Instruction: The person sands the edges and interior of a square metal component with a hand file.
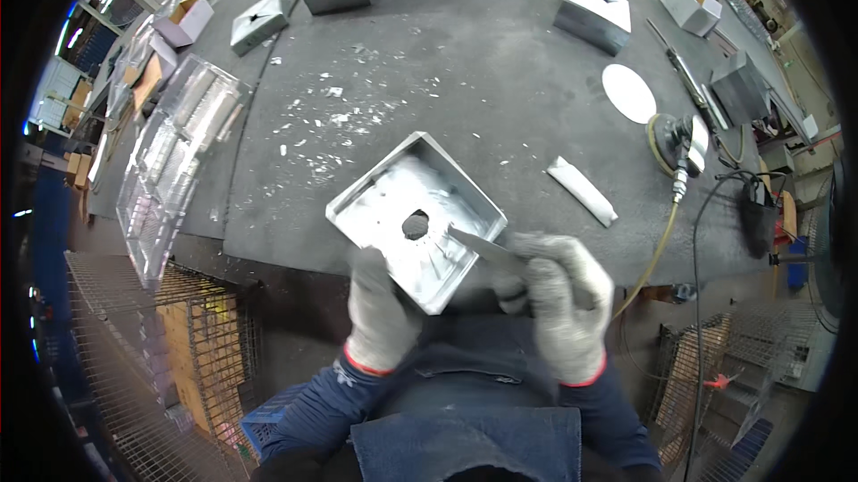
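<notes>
A square, shallow metal box (380, 205) with raised walls and a round hole in its floor is tilted at the table's near edge. My left hand (382, 303), in a grey glove with a red cuff, grips its near left wall. In my gloved right hand (567, 294) is a knife (487, 248) with a dark, flat blade. The blade reaches over the box's right wall, its tip close to the hole. My fingers cover the knife's handle.
Pale flakes (335, 116) litter the dark table (429, 62). To the right lie a white roll (583, 191), a white disc (629, 93) and a hose-fed sander (677, 142). Another metal box (594, 13) stands at the far right. A clear plastic tray (174, 160) overhangs the left edge; wire cages flank me.
</notes>
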The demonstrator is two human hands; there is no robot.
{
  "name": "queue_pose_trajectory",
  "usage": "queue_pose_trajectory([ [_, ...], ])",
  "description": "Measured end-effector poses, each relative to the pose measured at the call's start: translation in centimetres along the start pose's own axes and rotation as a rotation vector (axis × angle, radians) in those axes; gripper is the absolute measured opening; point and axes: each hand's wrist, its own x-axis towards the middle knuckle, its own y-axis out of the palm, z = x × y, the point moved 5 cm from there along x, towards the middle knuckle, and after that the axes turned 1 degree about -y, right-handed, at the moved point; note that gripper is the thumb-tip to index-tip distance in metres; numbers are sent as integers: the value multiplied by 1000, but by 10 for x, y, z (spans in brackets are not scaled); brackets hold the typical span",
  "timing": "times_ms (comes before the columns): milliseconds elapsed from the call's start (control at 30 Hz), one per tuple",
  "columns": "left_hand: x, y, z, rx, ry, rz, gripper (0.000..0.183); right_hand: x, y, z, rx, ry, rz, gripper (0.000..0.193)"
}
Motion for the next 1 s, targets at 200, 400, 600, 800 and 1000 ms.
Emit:
queue_pose_trajectory([
  [200,43,-9,-29,-152,-726,173,70,23,-8,14,149,-96,251,26],
  [400,55,-2,-30,151,-770,41,60,60,18,18,-478,-598,281,24],
  [600,60,-3,-33,53,-826,93,46,62,12,3,-371,-454,143,18],
  [800,60,-6,-30,46,-847,101,48,63,12,3,-393,-573,115,22],
  [1000,57,-3,-29,-77,-891,91,52,61,10,-9,-344,-479,75,23],
])
